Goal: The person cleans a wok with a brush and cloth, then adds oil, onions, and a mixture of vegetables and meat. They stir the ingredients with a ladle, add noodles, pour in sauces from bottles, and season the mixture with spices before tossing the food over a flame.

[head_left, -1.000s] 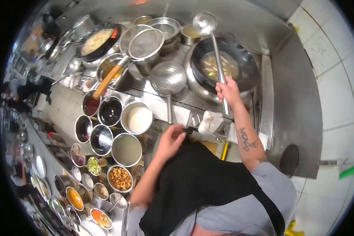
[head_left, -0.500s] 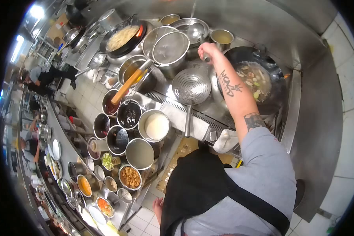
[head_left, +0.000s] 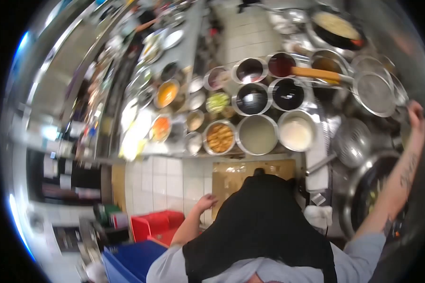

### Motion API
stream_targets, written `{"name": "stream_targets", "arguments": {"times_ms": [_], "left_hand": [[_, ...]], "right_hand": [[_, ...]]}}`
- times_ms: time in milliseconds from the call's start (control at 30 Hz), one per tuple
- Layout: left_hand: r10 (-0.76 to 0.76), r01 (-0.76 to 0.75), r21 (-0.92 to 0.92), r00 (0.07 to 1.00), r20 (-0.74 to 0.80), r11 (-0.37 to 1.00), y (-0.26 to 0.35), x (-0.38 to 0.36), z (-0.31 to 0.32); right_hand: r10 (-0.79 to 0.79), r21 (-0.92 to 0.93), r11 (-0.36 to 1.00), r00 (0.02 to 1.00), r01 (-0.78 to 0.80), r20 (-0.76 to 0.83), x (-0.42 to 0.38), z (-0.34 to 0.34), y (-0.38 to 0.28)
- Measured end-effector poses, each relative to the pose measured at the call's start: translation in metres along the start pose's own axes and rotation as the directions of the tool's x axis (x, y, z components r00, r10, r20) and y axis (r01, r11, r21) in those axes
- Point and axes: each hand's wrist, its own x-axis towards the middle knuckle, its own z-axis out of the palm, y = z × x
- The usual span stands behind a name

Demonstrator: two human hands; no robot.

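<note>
My right hand (head_left: 415,114) is at the far right by the back wall, its fingers closed; blur hides most of what it grips, apparently a ladle. Below that forearm lies a wok (head_left: 359,198) with food in broth, partly covered by the arm. Nearest the hand is a round mesh strainer (head_left: 374,93) with a wooden handle (head_left: 316,72). A perforated skimmer (head_left: 353,142) rests beside the wok. My left hand (head_left: 206,202) hangs beside my apron (head_left: 264,221), fingers loosely apart, with nothing in it.
Pots of dark sauce (head_left: 288,93), white liquid (head_left: 296,134) and fried brown pieces (head_left: 220,137) crowd the counter before me. Another wok (head_left: 337,27) holds pale food. A white cloth (head_left: 318,216) sits at the stove edge. Red (head_left: 157,221) and blue bins (head_left: 132,259) stand at left.
My view has swung left, so the stove and wok now appear at the right edge. My right arm reaches out sideways. My left hand and the bins have come into fuller view.
</note>
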Motion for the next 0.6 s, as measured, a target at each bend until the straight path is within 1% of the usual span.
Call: {"name": "stream_targets", "arguments": {"times_ms": [33, 67, 133, 200, 233, 300, 367, 433, 500, 533, 600], "left_hand": [[0.015, -0.016, 0.01, 0.999, 0.039, 1.0, 0.011, 0.0, -0.001], [0.04, -0.04, -0.018, 0.999, 0.013, 0.999, 0.026, -0.003, 0.0], [0.071, -0.072, -0.063, 0.997, -0.02, 0.995, 0.031, -0.002, 0.002], [0.097, -0.1, -0.088, 0.995, -0.037, 0.991, 0.034, 0.007, -0.001], [0.088, -0.089, -0.037, 0.995, -0.051, 0.995, 0.038, 0.003, -0.003], [0.029, -0.031, -0.04, 0.999, -0.042, 0.999, 0.027, 0.005, -0.005], [-0.049, 0.048, -0.024, 0.998, -0.031, 0.999, 0.008, 0.006, -0.008], [-0.142, 0.142, 0.012, 0.99, -0.022, 0.99, -0.011, 0.006, -0.012], [-0.227, 0.228, 0.053, 0.974, -0.022, 0.972, -0.025, 0.008, -0.016], [-0.244, 0.245, 0.046, 0.97, -0.018, 0.969, -0.028, 0.006, -0.019], [-0.268, 0.268, 0.022, 0.963, -0.01, 0.963, -0.029, 0.008, -0.022]], "right_hand": [[-0.148, -0.152, 0.978, 0.989, 0.146, -0.001, 0.017, -0.005, -0.04], [-0.157, -0.158, 0.976, 0.987, 0.15, -0.03, 0.026, -0.001, -0.055], [-0.101, -0.057, 0.994, 0.989, 0.095, -0.105, 0.028, 0.001, -0.053], [-0.046, 0.035, 0.998, 0.988, 0.051, -0.145, 0.027, 0.001, -0.047], [-0.02, 0.075, 0.997, 0.989, 0.031, -0.148, 0.024, 0.003, -0.042], [0.021, 0.122, 0.993, 0.985, 0.0, -0.173, 0.009, 0.004, -0.021], [0.0, 0.057, 0.998, 0.982, 0.011, -0.189, -0.009, 0.011, 0.019], [0.033, 0.109, 0.994, 0.985, -0.015, -0.17, -0.008, 0.008, 0.027], [0.061, 0.163, 0.986, 0.98, -0.03, -0.191, -0.022, 0.012, 0.043], [0.075, 0.191, 0.981, 0.977, -0.036, -0.201, -0.03, 0.015, 0.055], [0.05, 0.131, 0.991, 0.982, -0.026, -0.183, -0.035, 0.017, 0.068]]}}
